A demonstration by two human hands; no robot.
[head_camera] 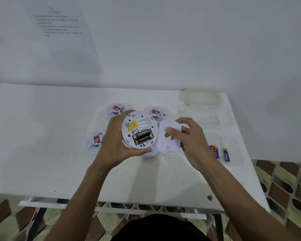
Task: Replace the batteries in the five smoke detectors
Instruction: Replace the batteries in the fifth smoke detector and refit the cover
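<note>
Paper [59, 32] upper left: print too blurred to read. Held detector [139, 129], centre: fine label print too small to read, left rim hidden under left hand [115, 141]. Lower detector [150, 155] sits beneath it, only the bottom edge shows. Left detector [94, 142]: right part covered by same hand. Cover [167, 141]: right edge hidden by right hand [189, 141]. Batteries [215, 152], right: labels too small to read. Clear trays [205, 115], upper right: outlines faint, contents can't tell. Both forearms cut off at bottom edge. Table [42, 136] cut at left edge.
</note>
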